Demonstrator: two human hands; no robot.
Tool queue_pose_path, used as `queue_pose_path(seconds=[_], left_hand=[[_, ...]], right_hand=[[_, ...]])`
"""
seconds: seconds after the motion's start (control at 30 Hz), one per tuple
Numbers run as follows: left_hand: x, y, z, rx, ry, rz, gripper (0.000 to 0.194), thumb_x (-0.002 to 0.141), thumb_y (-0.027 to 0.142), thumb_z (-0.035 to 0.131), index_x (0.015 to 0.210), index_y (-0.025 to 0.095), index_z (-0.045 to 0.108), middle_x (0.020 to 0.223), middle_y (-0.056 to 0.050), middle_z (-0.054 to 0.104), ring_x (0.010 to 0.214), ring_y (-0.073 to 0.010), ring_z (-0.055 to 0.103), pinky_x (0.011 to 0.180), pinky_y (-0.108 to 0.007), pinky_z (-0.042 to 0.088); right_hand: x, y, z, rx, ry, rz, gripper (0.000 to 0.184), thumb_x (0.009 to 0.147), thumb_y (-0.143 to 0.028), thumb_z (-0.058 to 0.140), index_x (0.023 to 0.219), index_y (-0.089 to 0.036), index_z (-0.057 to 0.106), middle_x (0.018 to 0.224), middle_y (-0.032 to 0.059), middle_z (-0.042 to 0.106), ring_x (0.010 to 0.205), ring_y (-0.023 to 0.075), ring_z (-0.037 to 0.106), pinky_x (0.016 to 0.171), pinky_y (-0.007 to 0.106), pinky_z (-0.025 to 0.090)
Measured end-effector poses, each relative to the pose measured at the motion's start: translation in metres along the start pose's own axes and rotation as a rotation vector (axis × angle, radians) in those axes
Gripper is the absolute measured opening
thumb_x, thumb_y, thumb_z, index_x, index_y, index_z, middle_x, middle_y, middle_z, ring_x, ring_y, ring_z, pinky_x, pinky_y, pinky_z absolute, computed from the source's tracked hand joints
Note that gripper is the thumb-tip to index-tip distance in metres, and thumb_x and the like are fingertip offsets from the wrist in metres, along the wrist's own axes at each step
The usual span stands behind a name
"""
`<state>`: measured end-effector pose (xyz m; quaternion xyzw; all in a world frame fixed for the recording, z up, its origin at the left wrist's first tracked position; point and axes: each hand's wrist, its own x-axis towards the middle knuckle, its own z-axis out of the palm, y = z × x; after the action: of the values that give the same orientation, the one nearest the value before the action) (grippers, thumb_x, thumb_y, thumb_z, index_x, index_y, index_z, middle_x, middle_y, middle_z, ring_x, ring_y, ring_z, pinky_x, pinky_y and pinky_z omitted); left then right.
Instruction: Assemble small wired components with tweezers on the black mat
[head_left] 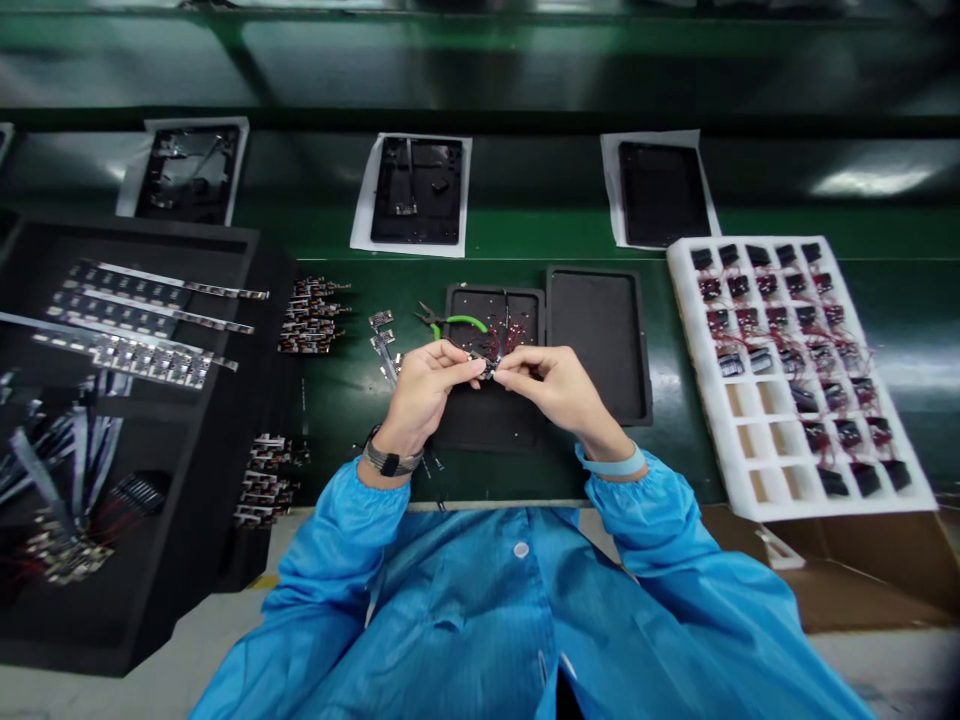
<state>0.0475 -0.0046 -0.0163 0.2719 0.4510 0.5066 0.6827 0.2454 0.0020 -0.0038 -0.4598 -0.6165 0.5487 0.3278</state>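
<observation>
Over a black tray point(480, 425), my left hand point(429, 390) and my right hand point(559, 390) meet with fingertips pinched. Between them is a small circuit board point(490, 370), partly covered by the fingers, with dark and red wires about it. My left hand's thumb and forefinger grip the board's left side. The right fingertips are closed at its right end, on the board or its wires; I cannot tell which. Just beyond the hands lie green-handled pliers point(450, 320) and a tangle of thin red wires point(514, 335). Small boards with a flat cable point(384, 345) lie left of the tray.
A second black tray point(600, 350) adjoins on the right. Farther right, a white foam tray point(765, 395) holds several black wired parts. At left, a dark bin point(202, 410) carries board strips point(150, 355). Stacked boards point(311, 315) stand beside it. Black panels point(418, 190) lie along the back.
</observation>
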Motion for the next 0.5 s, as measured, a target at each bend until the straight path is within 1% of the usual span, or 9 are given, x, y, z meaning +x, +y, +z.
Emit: queue_pose_path(seconds=[0.2, 0.5], left_hand=[[0.0010, 0.0001, -0.0005, -0.038, -0.017, -0.047, 0.036, 0.058, 0.024, 0.097, 0.069, 0.015, 0.065, 0.069, -0.004, 0.075, 0.057, -0.0130, 0.068, 0.063, -0.026, 0.055], [-0.0001, 0.0011, 0.0004, -0.040, -0.040, -0.076, 0.039, 0.057, 0.025, 0.099, 0.068, 0.015, 0.063, 0.069, -0.003, 0.075, 0.059, -0.0132, 0.069, 0.064, -0.026, 0.056]], right_hand=[[0.0007, 0.0021, 0.0002, 0.047, -0.009, -0.008, 0.031, 0.088, -0.048, 0.079, 0.086, -0.017, 0.079, 0.073, 0.0021, 0.065, 0.066, 0.0141, 0.051, 0.064, 0.029, 0.040], [0.0012, 0.0058, -0.0006, 0.065, -0.015, -0.029, 0.032, 0.085, -0.048, 0.082, 0.084, -0.017, 0.079, 0.071, 0.0014, 0.064, 0.064, 0.0130, 0.049, 0.062, 0.029, 0.039]])
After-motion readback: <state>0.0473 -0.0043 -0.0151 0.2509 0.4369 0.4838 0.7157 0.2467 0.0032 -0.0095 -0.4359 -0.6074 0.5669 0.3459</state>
